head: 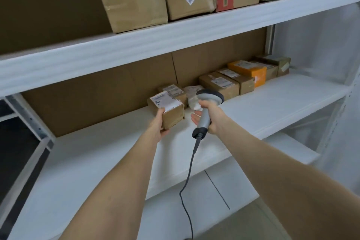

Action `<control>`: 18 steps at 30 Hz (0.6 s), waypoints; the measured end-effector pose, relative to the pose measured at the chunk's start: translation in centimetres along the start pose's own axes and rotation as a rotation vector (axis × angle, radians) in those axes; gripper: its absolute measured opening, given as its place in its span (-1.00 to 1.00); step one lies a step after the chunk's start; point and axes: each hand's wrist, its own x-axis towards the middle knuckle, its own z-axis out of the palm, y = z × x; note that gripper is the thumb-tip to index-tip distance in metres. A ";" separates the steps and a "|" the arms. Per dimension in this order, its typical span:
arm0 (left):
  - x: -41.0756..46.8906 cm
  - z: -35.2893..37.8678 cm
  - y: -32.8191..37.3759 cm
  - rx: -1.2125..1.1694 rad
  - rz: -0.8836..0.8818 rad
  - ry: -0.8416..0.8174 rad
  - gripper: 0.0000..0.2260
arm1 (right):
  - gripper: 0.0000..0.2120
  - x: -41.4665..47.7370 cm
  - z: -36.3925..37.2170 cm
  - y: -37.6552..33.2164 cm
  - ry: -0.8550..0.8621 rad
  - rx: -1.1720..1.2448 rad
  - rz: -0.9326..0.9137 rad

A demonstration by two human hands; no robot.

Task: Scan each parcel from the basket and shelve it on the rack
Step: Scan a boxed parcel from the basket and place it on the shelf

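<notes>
Cardboard parcel [169, 110], label up, is gripped at its near edge by the left hand [158, 124] at the middle shelf [272, 99], left of a row of parcels [229, 82]. The scanner [210, 96] is clasped by the right hand [211, 118]. Shelving appears to be in hand; setting down and release are called for next. The spot is crowded from behind by a small box [172, 90] and a plastic-wrapped packet [191, 96].

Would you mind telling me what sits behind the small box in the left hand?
Directly behind the small box sits another labelled brown box, then the cardboard back panel. Its lower part is covered by the small box.
</notes>
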 end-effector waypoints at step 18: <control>18.4 -1.4 2.8 0.057 0.099 0.089 -0.47 | -0.71 14.5 5.7 2.9 0.162 0.071 0.053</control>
